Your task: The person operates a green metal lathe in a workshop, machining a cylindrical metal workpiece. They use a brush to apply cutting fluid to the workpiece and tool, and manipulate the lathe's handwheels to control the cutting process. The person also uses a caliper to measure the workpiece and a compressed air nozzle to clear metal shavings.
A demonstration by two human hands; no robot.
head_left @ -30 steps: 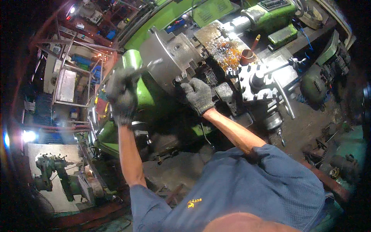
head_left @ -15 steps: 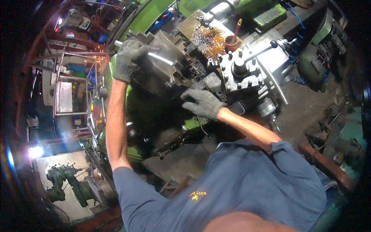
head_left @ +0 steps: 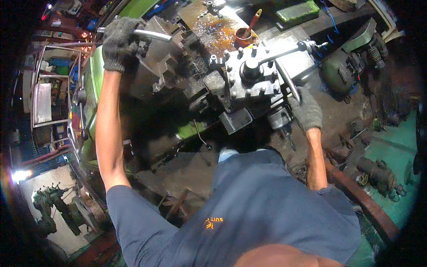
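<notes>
My left hand (head_left: 121, 43), in a grey knit glove, is closed round the metal crossbar of a chuck key (head_left: 153, 35) at the top of the lathe chuck (head_left: 155, 58). The key's lower end is mostly hidden by the glove. On the right, my gloved right hand (head_left: 306, 110) wraps round the near end of a steel bar (head_left: 287, 79). That bar slants beside the square tool post (head_left: 251, 73), whose top carries several bolts and a clamping lever (head_left: 280, 52).
Behind the tool post stands a reddish-brown pot (head_left: 243, 39) with a brush (head_left: 255, 18) in it. Metal chips and brown fluid cover the plate (head_left: 189, 15) beside it. A thin lever (head_left: 201, 133) with a black knob juts toward me. A green motor (head_left: 336, 80) sits right.
My right hand has moved right, from open near the chuck jaws to a hold on the steel bar. My left hand stays on the chuck key, whose crossbar has turned. The whole view has shifted.
</notes>
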